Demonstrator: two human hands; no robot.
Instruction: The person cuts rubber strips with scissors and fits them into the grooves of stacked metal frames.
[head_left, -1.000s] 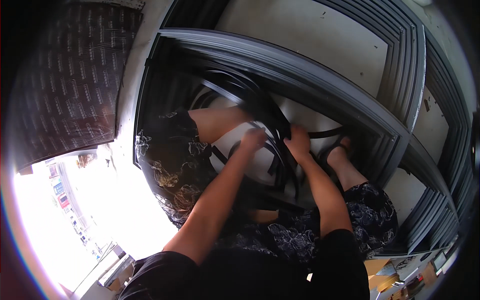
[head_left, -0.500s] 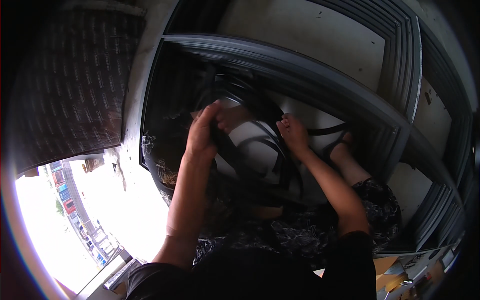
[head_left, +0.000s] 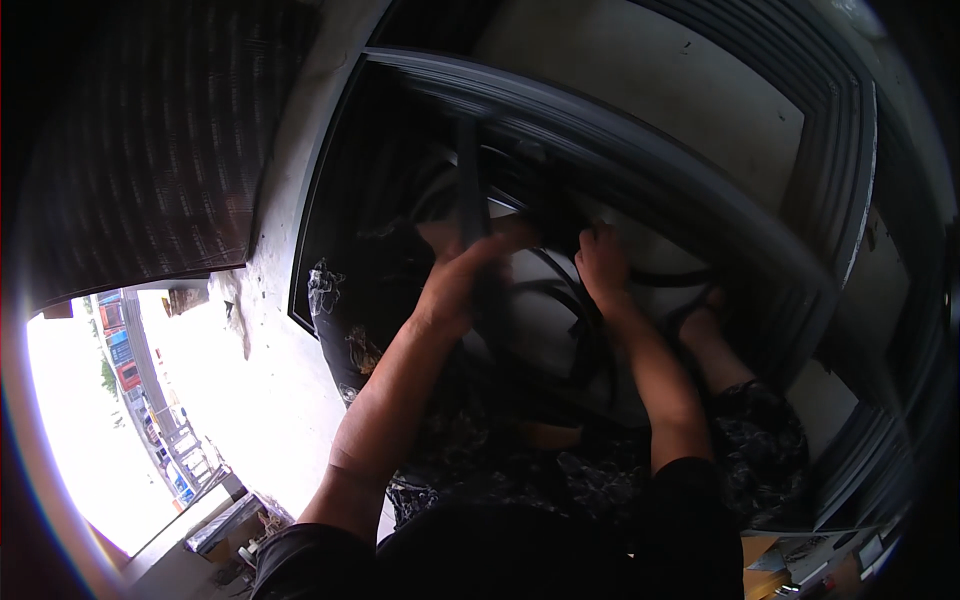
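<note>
Loops of a black flexible strip [head_left: 547, 292], like rubber seal, lie in a loose coil between my legs. My left hand [head_left: 462, 285] is closed around one length of it, which stands up past the thumb toward the far side. A little to the right, my right hand [head_left: 604, 265] has its fingers curled on the strip at the coil's far right. Its fingertips are partly hidden and dim. One end of the strip curves off to the right, near my bare foot [head_left: 713, 300]. Motion blur and shade hide the lower loops.
Stacked dark grey frames [head_left: 600, 128] surround the coil on the far and right sides. A dark printed sheet [head_left: 150, 160] leans at the left. Past a pale ledge, a bright opening [head_left: 85, 420] shows the outdoors. Yellow and other items [head_left: 765, 570] lie at the lower right.
My left hand has moved right, nearer my right hand, and the length of strip in it now stands more upright. The whole view has shifted slightly.
</note>
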